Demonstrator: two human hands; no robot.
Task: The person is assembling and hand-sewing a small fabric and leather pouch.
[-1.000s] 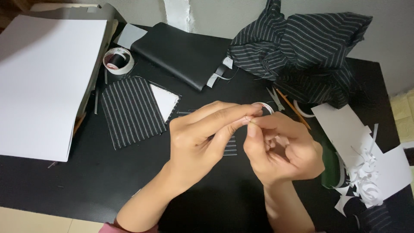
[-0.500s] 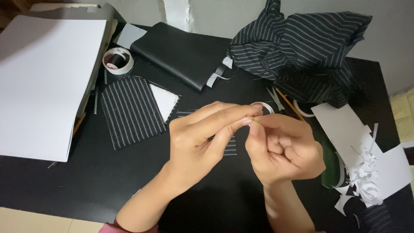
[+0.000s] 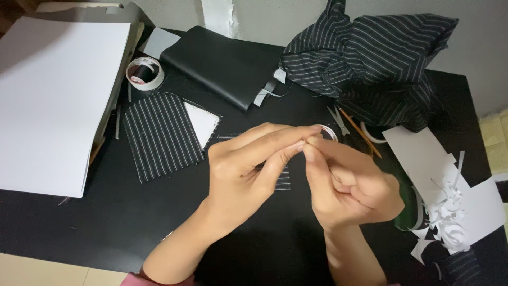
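My left hand (image 3: 248,169) and my right hand (image 3: 352,188) meet fingertip to fingertip over the middle of the black table (image 3: 106,228). Both pinch at a small white tape roll (image 3: 329,130) that peeks out just behind the fingertips. Whatever lies between the tips is hidden. Under the hands lies a small striped fabric strip (image 3: 283,180), mostly covered. A larger striped fabric square (image 3: 159,135) with a white paper piece (image 3: 202,123) tucked beneath lies to the left.
A big white sheet stack (image 3: 53,100) fills the left. A wider tape roll (image 3: 144,73) and a black folder (image 3: 222,63) lie at the back. Bunched striped cloth (image 3: 375,58) sits back right, with a pencil (image 3: 360,132) and white paper scraps (image 3: 450,212) at the right.
The hands stay pinched together in the same spot; only the right fingers have shifted slightly.
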